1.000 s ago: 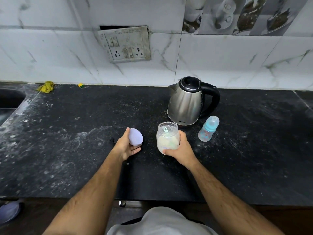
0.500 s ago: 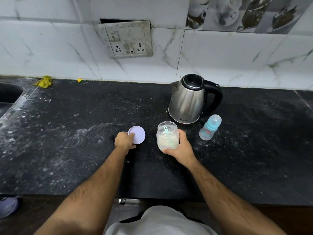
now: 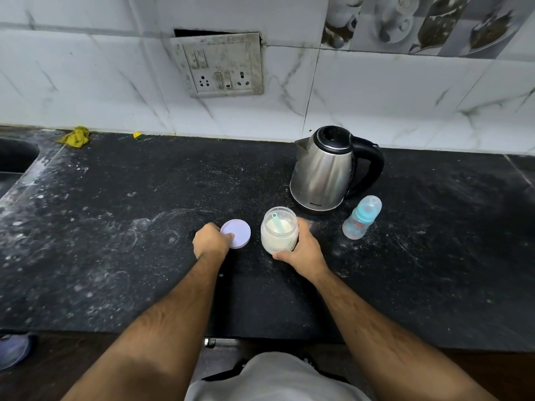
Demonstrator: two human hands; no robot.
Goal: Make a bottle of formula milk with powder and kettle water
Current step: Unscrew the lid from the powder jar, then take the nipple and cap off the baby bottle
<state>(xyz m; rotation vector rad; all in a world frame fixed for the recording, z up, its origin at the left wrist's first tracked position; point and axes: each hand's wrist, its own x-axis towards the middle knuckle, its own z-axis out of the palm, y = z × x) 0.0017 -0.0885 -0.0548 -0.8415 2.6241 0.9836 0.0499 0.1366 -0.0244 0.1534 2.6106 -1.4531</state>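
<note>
An open clear jar of white formula powder (image 3: 278,234) stands on the black counter, a pale green scoop (image 3: 277,222) sticking out of the powder. My right hand (image 3: 304,248) is wrapped around the jar from the right. The jar's lilac lid (image 3: 236,233) lies flat on the counter to the left, and my left hand (image 3: 210,239) rests on its near edge, fingers curled over it. A steel kettle (image 3: 324,172) with a black handle stands behind the jar. A capped baby bottle (image 3: 361,217) with a blue collar stands right of the jar.
The dusty black counter (image 3: 144,241) runs wide to the left, ending at a sink (image 3: 14,160). A yellow cloth (image 3: 75,136) lies by the tiled back wall. A socket plate (image 3: 221,65) hangs on the wall. The counter's front edge is near my body.
My left hand has lowered the lilac lid from a tilted hold to flat on the counter left of the jar. My right hand has stayed on the jar.
</note>
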